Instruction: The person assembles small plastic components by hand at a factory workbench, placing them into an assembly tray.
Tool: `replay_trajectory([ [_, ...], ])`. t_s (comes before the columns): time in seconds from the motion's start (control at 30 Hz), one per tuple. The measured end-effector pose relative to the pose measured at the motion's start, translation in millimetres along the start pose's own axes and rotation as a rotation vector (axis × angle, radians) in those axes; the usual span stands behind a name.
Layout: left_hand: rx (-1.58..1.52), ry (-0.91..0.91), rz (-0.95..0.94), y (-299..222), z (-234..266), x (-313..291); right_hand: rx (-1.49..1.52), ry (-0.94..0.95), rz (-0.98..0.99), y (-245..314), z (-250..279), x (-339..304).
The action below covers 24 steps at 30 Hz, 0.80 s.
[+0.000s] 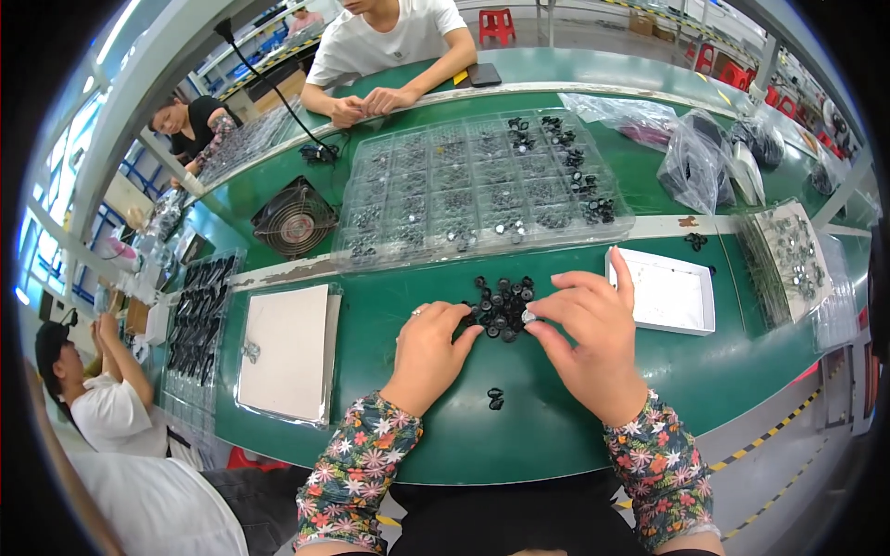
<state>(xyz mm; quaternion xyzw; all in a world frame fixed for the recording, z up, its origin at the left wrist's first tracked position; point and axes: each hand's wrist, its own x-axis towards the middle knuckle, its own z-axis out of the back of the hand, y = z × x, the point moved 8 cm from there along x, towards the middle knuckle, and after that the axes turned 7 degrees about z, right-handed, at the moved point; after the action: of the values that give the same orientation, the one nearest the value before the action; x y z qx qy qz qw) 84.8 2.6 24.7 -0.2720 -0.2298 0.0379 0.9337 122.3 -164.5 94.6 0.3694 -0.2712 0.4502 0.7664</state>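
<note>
A heap of small round black parts (502, 304) lies on the green table between my hands. My left hand (430, 354) is at its left edge, with thumb and forefinger curled about a small black round part (472, 317). On the other side, my right hand (593, 335) pinches a small whitish-silver piece (528, 316) between thumb and forefinger, its other fingers lifted. A few more black parts (495, 398) lie apart from the heap, nearer to me.
Beyond the heap stands a clear compartment tray (422, 243) of small parts. A white box (700, 301) is to the right, bagged cardboard (283, 352) to the left. A fan (295, 218) and plastic bags (695, 167) sit farther back. A person (385, 56) sits opposite.
</note>
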Motion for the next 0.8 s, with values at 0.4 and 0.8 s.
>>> replay_trajectory([
  [0.4,-0.354,0.163,0.280,3.5,2.4,-7.4,0.102,0.035,-0.013,3.0,-12.3,-6.2],
  [0.8,-1.570,0.434,0.677,8.9,-12.6,-23.5,0.219,0.044,-0.039,12.7,-23.7,-9.7],
])
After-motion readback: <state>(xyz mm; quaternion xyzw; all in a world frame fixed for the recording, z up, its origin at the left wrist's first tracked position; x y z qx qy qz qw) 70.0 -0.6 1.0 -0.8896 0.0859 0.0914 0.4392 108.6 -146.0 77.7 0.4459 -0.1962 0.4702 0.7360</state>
